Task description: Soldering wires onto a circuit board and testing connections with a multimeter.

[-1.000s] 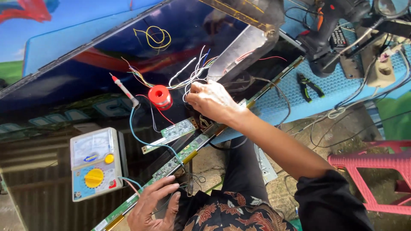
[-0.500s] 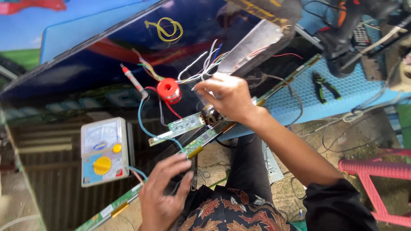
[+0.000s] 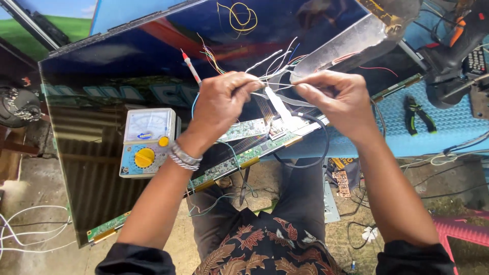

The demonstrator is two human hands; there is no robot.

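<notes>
The ground (image 3: 41,178) is bare dirt and grey stone, with dry bits on it. White cords (image 3: 25,229) lie curled there on one side. A blue mat (image 3: 448,127) with small bumps covers a low bench. A pink plastic chair (image 3: 463,229) stands in the corner. Bright daylight falls on everything. A painted wall (image 3: 66,23) shows green grass and blue sky.

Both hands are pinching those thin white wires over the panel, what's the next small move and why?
Probably separate one strand from the bundle. The left hand and right hand both pinch the thin white wires, which fan out loosely above the green circuit strip, so a single wire likely needs isolating first.
</notes>
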